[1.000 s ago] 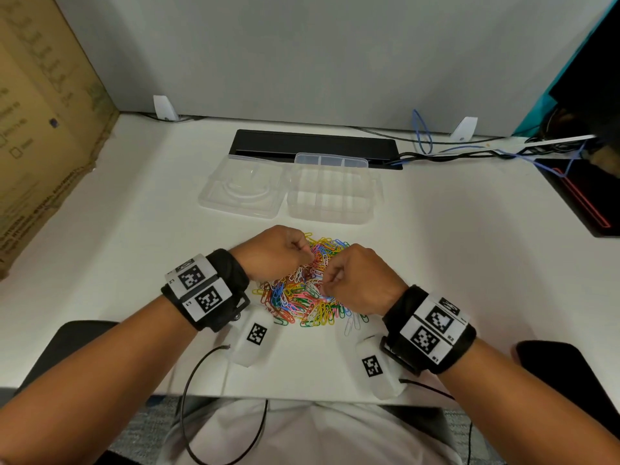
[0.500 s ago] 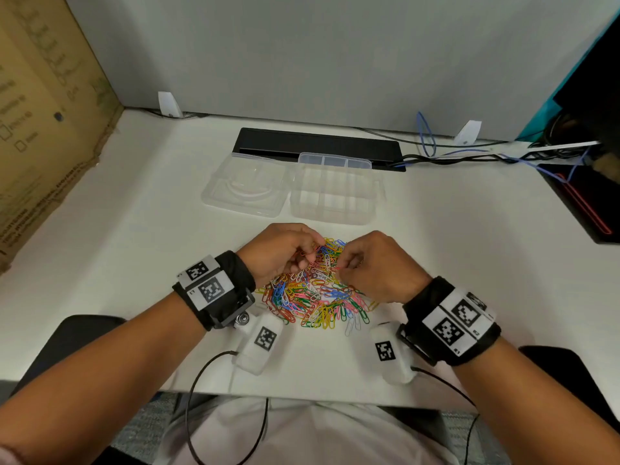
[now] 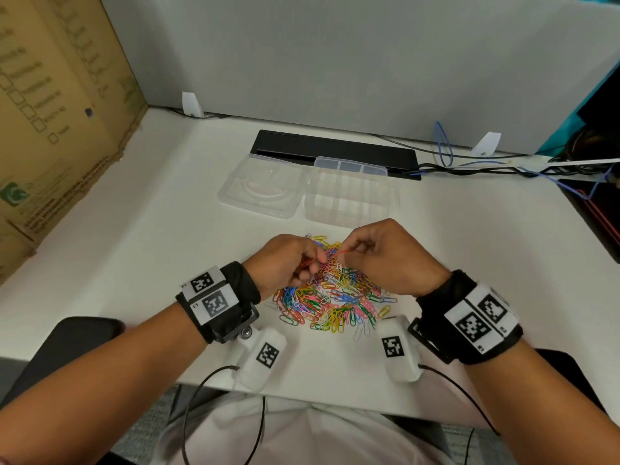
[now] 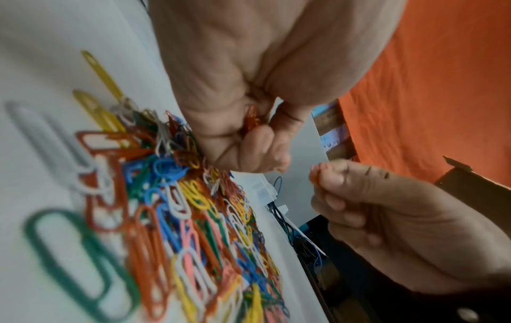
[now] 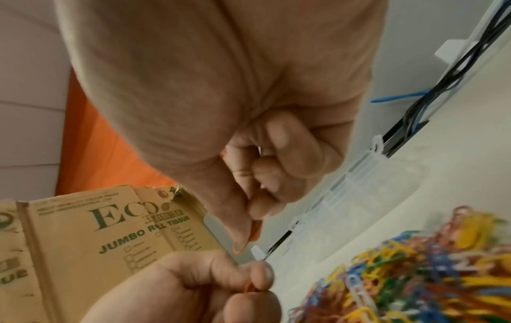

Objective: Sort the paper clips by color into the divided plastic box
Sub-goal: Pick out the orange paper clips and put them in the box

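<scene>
Sorting has barely begun: the divided plastic box (image 3: 350, 199) sits empty beyond the pile of paper clips (image 3: 332, 297) on the tabletop (image 3: 134, 250). Our left hand (image 3: 285, 263) clutches a few orange clips (image 4: 251, 119); our right hand (image 3: 392, 256) pinches another orange clip (image 5: 244, 241). Nothing blocks the box; cables (image 3: 503, 167) lie behind.

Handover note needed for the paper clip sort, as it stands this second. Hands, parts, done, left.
Left hand: fingers curled, holding several orange paper clips.
Right hand: pinching one orange paper clip between thumb and finger, raised above the pile.
Heap of mixed coloured paper clips: on the white table, between the hands.
Clear divided plastic box: open behind the heap, hinged lid flat to its left; compartments look empty.
Done: orange clips being gathered.
Left: drop orange into one compartment, then every other colour.
</scene>
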